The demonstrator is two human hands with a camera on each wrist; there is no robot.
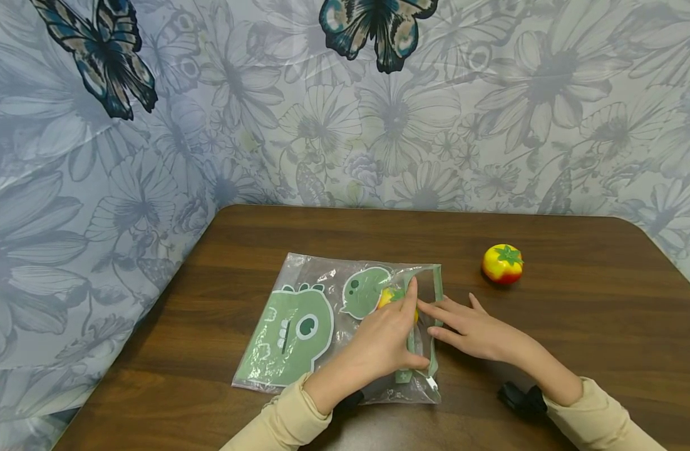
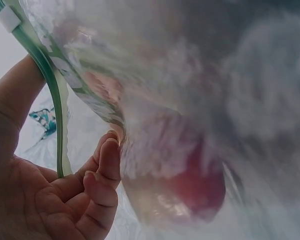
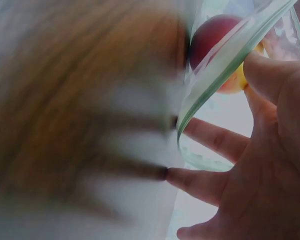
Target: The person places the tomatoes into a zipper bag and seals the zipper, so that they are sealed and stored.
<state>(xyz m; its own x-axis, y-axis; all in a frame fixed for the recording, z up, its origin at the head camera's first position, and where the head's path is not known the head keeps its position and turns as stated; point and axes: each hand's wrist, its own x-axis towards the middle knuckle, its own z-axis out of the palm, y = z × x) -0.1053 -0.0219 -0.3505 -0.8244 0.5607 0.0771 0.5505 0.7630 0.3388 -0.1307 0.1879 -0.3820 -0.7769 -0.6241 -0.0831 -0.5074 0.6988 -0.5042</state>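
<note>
A clear zip bag (image 1: 293, 338) with green cartoon monster prints lies flat on the table, its mouth facing right. Through its plastic shows a yellow and red toy fruit (image 1: 387, 296) with a green leafy top, partly covered by my left hand (image 1: 379, 341). That hand lies over the mouth end, index finger and thumb spread against the green zip strip (image 2: 55, 100). My right hand (image 1: 480, 329) reaches in from the right, fingers straight and spread, fingertips at the bag's mouth. In the right wrist view the toy fruit (image 3: 215, 42) sits just beyond the strip, near the thumb.
A second toy fruit (image 1: 503, 264), yellow and red with a green top, stands on the brown wooden table (image 1: 576, 269) beyond my right hand. Behind the table hangs a grey floral cloth (image 1: 424, 144) with butterfly prints.
</note>
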